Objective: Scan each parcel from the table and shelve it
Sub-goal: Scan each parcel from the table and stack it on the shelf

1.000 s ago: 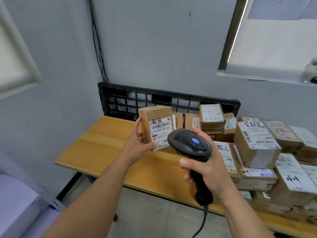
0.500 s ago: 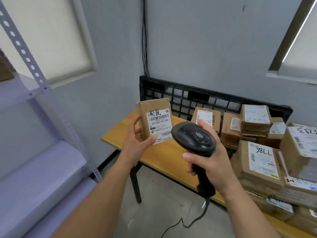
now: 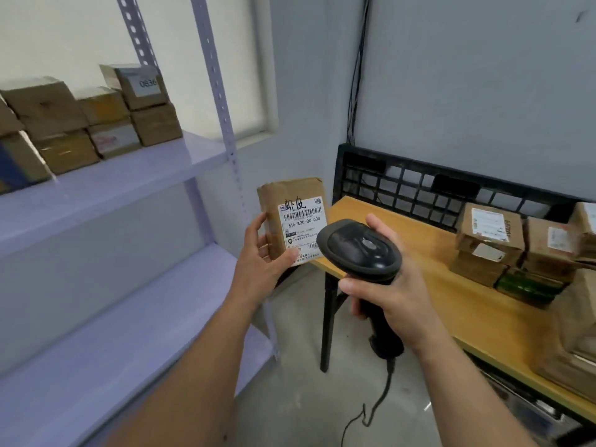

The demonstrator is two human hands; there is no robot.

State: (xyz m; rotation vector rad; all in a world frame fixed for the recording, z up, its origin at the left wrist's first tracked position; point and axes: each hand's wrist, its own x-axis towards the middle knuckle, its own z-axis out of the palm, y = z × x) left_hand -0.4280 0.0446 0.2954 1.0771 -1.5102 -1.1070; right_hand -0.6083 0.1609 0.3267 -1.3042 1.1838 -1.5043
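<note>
**A:** Where is the parcel [image 3: 292, 221] being held at this moment?

**B:** The left hand [image 3: 258, 262] is grasping it by the lower left part. The thumb is lying on the bottom of the shipping label [image 3: 303, 232] and the fingers are going behind. The parcel is standing upright in the air, between the shelf [image 3: 129, 171] on the left and the surface [image 3: 419, 253] on the right, and it is touching neither.

**A:** And the other hand?

**B:** The right hand [image 3: 387, 295] is closing around the handle of the barcode scanner [image 3: 358, 250], which is facing the label from the near side.

**A:** How is it going to handle, do you think?

**B:** I am judging it light, because one hand is carrying it from a low corner. The cardboard is looking stiff but wrinkled, and the tape is perhaps a little smooth. I am thinking the two narrow sides are the better place to hold, so the barcode is remaining uncovered.

**A:** What is escaping you?

**B:** The scanner head is covering the label's lower right corner. The parcel's back is not showing. The trigger is hidden, so I cannot tell if a finger is pressing it. The shelved boxes [image 3: 106, 121] are blurring, and only "0836" is reading clearly. The parcels on the surface [image 3: 490, 233] are being cut off at the right edge.
</note>
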